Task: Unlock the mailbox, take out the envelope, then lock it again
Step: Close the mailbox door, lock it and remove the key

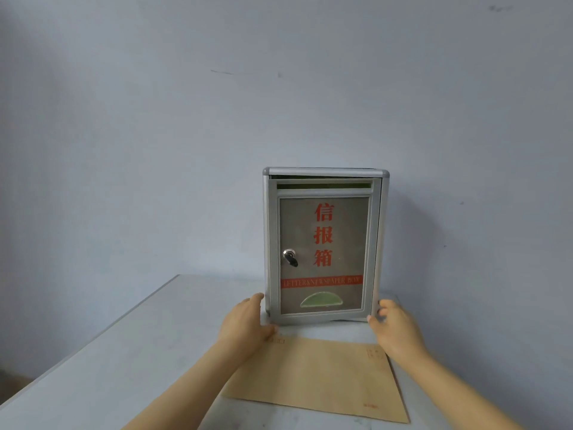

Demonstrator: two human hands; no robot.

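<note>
A silver mailbox (324, 243) with red characters stands upright on the white table (124, 352), its door closed. A black key (291, 260) sits in the lock on the door's left side. A brown envelope (319, 377) lies flat on the table just in front of the box. My left hand (248, 321) rests by the box's lower left corner, fingers apart, partly over the envelope's corner. My right hand (393, 327) is at the lower right corner, fingertips touching the box's side. Neither hand grips anything.
The mailbox stands close to a pale blue wall (217, 119). The table's left edge (93, 346) runs diagonally toward me, with floor beyond it at the lower left.
</note>
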